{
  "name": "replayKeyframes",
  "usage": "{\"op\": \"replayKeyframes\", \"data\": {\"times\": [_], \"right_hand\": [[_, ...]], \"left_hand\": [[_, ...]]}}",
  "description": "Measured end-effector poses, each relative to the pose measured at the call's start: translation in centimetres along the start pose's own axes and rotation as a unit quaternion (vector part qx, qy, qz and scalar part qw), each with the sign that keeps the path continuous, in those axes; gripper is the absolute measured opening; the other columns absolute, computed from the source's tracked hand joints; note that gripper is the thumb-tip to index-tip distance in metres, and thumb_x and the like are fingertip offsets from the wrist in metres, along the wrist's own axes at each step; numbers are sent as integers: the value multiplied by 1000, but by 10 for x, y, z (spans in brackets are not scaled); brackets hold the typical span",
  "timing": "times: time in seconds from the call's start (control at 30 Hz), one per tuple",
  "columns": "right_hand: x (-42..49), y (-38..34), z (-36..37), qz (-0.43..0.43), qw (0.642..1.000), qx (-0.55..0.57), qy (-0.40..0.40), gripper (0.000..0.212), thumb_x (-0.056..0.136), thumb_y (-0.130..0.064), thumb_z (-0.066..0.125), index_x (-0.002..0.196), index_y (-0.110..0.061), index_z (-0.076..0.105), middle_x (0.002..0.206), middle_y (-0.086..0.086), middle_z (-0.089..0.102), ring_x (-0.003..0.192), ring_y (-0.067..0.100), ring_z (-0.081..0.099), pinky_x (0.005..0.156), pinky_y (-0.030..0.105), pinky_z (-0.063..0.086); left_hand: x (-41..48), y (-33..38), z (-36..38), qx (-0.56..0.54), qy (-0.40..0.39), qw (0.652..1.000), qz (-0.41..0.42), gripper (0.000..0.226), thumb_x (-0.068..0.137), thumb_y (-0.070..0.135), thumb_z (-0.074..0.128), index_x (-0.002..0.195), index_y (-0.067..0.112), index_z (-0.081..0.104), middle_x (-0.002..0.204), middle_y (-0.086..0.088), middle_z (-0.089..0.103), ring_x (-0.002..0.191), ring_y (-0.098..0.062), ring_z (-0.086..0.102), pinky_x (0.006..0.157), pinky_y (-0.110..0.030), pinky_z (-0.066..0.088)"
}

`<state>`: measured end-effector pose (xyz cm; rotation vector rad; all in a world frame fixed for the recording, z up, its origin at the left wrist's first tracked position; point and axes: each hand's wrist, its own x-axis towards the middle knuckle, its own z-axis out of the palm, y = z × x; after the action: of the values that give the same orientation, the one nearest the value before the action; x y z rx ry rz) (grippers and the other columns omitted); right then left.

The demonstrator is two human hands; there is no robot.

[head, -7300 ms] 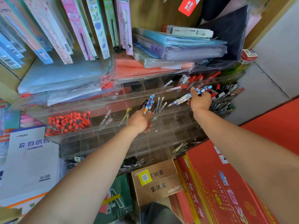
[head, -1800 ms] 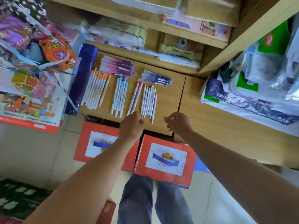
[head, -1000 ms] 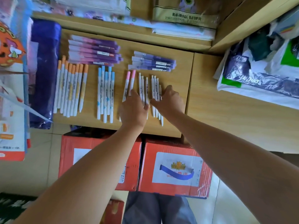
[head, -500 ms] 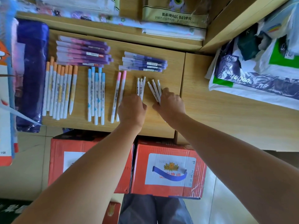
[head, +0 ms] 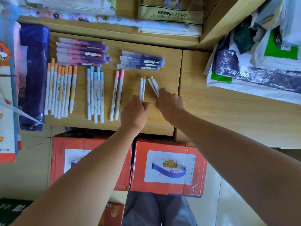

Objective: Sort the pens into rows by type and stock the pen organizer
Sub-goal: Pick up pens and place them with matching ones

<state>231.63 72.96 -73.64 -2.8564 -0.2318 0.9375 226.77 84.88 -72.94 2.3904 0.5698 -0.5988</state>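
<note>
The left hand [head: 134, 113] has its fingers curled round the lower ends of two white pens with pale green caps [head: 142, 88]. These pens point straight away from it, and their caps lie over the light wooden tabletop [head: 169, 75]. Just beside it, the right hand [head: 171, 105] is curled in the same way and pinches a small bunch of matching green-capped white pens [head: 154, 86]. The bunch leans so that its caps tip toward the left hand's pair. The two bunches are close but apart at the caps.

Near the left hand's outer side lie two white pens with pink caps [head: 117, 95], side by side. Farther out that way is a row of white pens with light blue caps [head: 96, 95], and beyond them a longer row of white pens with orange caps [head: 61, 90]. Beyond the fingertips of both hands sits a stack of flat purple pen packs [head: 141, 61]. A larger stack of pink-and-purple pen packs [head: 83, 53] lies farther off, on the left hand's side.

Under the wrists and forearms, below the tabletop's near edge, stand two red cardboard boxes with white labels [head: 167, 167]. Well out past the right hand is a heap of white, blue and green plastic bags [head: 254, 62].
</note>
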Motion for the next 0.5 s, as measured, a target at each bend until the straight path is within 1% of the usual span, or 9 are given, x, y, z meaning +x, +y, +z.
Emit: {"op": "replayKeyframes", "data": {"times": [0.07, 0.13, 0.17, 0.23, 0.27, 0.3, 0.37, 0.4, 0.5], "right_hand": [[-6, 7, -4, -10, 997, 75, -21, 17, 97, -25, 46, 104, -10, 42, 79, 3, 52, 70, 23, 50, 59, 31, 35], [-15, 16, -8, -9, 985, 173, -15, 11, 97, -22, 43, 97, -11, 41, 74, 1, 49, 67, 21, 48, 50, 29, 31], [-20, 21, -11, 2, 972, 235, -9, 10, 98, -19, 41, 95, -10, 40, 72, 1, 48, 65, 20, 48, 47, 28, 31], [-32, 30, -21, 29, 941, 338, -3, 11, 98, -16, 38, 95, -7, 42, 75, 4, 52, 66, 20, 50, 50, 28, 35], [-39, 35, -28, 36, 930, 366, 0, 12, 98, -15, 37, 97, -5, 43, 78, 6, 58, 68, 20, 53, 52, 28, 38], [-47, 40, -35, 38, 921, 387, 1, 12, 98, -15, 37, 99, -5, 44, 79, 6, 62, 66, 19, 55, 51, 26, 39], [-67, 50, -48, 41, 906, 422, -5, 10, 98, -14, 37, 96, -6, 43, 72, 4, 65, 52, 9, 54, 42, 18, 37], [-79, 55, -53, 40, 902, 430, -7, 11, 98, -15, 37, 94, -6, 43, 67, 2, 65, 47, 6, 53, 41, 17, 36], [-115, 70, -70, 41, 893, 449, -2, 18, 98, -19, 39, 87, -9, 48, 61, 0, 63, 51, 16, 51, 46, 24, 38]], "left_hand": [[-3, 3, 0, -21, -12, 1000, 13, 19, 97, 26, 36, 91, 9, 41, 66, 0, 49, 61, -20, 53, 52, -31, 35], [-8, 7, -1, -39, -14, 999, 24, 17, 98, 24, 35, 92, 9, 40, 66, -2, 53, 59, -22, 57, 48, -31, 39], [-11, 10, -1, -53, -16, 998, 25, 16, 98, 24, 35, 92, 10, 40, 66, -2, 54, 58, -23, 58, 47, -31, 42], [-20, 16, -1, -96, -31, 995, 23, 17, 99, 24, 36, 92, 9, 40, 66, -4, 53, 58, -28, 59, 51, -40, 52], [-27, 20, -1, -122, -41, 991, 21, 17, 99, 24, 37, 92, 9, 39, 66, -5, 51, 57, -30, 56, 54, -45, 54], [-33, 26, -1, -147, -52, 988, 19, 16, 99, 23, 37, 92, 9, 39, 66, -4, 48, 56, -29, 52, 56, -48, 53], [-50, 42, -4, -180, -75, 981, 23, 13, 99, 21, 38, 91, 11, 37, 66, -3, 44, 55, -25, 45, 55, -49, 47], [-59, 51, -5, -181, -84, 979, 30, 13, 99, 21, 38, 92, 10, 38, 66, -3, 44, 55, -25, 45, 56, -48, 47], [-87, 83, -12, -170, -119, 976, 58, 13, 101, 20, 36, 98, 7, 38, 69, -6, 47, 51, -23, 46, 54, -40, 46]]}}
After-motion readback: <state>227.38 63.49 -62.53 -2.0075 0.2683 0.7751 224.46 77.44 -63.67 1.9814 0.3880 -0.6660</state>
